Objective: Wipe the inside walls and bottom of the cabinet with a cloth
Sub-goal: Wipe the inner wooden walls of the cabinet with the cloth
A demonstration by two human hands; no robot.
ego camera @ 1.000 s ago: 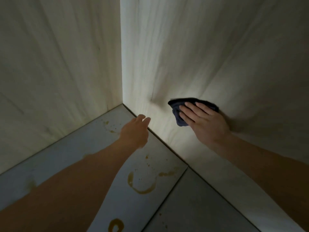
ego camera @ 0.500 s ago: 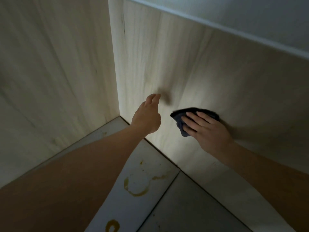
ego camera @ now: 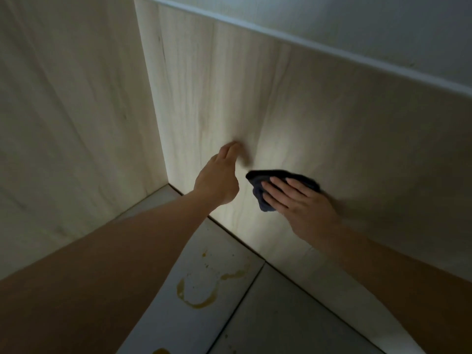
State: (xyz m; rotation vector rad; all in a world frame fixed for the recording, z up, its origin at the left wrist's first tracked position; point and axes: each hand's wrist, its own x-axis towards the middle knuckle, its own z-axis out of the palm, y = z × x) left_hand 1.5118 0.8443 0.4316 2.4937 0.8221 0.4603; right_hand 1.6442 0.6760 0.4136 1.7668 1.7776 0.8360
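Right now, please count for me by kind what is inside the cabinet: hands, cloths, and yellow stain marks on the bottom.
Hands: 2, left hand and right hand.
Cloths: 1, dark cloth under the right hand.
Yellow stain marks: 3, a ring, a streak, a patch at the lower edge.
Total: 6.

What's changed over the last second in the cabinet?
The left hand rose from near the bottom panel to the right wall, fingers extended. The right hand still presses the dark cloth flat on that wall. The yellow stains remain unwiped.
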